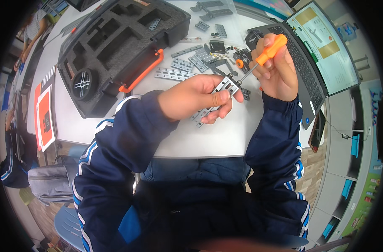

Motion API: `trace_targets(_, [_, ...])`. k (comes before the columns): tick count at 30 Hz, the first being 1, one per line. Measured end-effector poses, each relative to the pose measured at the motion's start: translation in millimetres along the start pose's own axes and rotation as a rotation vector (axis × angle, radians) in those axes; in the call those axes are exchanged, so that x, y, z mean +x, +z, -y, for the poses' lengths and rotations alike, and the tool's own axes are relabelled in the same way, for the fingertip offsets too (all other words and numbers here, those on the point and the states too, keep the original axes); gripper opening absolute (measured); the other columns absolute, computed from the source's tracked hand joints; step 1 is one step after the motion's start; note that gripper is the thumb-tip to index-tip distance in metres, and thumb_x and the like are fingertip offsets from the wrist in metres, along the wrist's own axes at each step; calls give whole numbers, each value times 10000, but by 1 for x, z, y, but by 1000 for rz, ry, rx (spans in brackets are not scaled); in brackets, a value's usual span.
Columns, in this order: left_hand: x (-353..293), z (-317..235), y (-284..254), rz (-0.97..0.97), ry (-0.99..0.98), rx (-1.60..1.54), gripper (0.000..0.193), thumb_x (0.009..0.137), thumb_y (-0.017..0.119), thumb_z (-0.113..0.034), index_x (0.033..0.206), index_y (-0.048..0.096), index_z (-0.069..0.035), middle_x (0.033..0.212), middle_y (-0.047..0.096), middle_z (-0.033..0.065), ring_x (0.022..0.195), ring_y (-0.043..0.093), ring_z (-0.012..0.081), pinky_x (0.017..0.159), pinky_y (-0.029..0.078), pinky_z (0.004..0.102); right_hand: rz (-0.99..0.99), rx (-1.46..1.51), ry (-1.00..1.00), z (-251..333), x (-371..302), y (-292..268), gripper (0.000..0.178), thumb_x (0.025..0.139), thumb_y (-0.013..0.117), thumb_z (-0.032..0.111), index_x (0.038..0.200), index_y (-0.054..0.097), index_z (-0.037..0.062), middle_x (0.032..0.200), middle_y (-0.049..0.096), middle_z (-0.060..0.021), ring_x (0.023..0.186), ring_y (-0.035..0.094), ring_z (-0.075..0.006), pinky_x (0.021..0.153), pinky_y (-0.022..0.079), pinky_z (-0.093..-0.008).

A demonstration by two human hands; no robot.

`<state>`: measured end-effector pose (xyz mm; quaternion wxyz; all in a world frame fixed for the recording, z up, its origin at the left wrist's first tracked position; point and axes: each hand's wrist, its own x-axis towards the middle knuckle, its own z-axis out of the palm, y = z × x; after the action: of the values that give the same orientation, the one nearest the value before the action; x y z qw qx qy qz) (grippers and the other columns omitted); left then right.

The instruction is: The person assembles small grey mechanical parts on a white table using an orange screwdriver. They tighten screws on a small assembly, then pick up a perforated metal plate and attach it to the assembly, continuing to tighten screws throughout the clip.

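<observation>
My left hand [199, 97] grips a grey perforated metal bracket assembly [223, 89] above the white table [208, 138], thumb pressed on its top face. My right hand [276, 67] holds a screwdriver with an orange handle [271, 49]; its thin shaft slants down-left and the tip meets the upper end of the bracket. Both sleeves are dark blue with white and light-blue stripes.
Loose grey metal strips and plates [174, 74] and small black parts [218, 46] lie behind my hands. A black foam-lined case [116, 46] with an orange handle holds a wheel at the left. An open laptop [317, 50] stands right. A red-and-white booklet [44, 117] lies far left.
</observation>
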<state>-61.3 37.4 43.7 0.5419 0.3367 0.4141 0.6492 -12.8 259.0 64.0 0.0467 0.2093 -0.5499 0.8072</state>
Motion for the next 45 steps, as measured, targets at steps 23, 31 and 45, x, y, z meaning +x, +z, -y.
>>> trace_targets(23, [-1,-3,15,-318,2,220,228,925,631,-173,945,575,47,729,653,86,484,561,97,482,453,219,-295,-144,102,-5,0,4,263,1002,487,286,1010,550,31,671,371,41,507,285,-44,495,230,-211])
trace_targets(31, [3,5,14,-498,13,514,217,890,673,-153,936,587,40,708,654,78,501,570,84,465,447,210,-514,-263,104,-11,6,10,188,902,651,192,822,534,70,618,436,52,458,301,-24,447,205,-219])
trace_targets(45, [3,1,16,-577,48,462,225,870,681,-140,977,604,42,706,649,85,471,523,76,433,412,215,-473,-337,73,-13,7,21,287,996,495,217,1229,480,51,706,438,31,510,297,-29,458,236,-189])
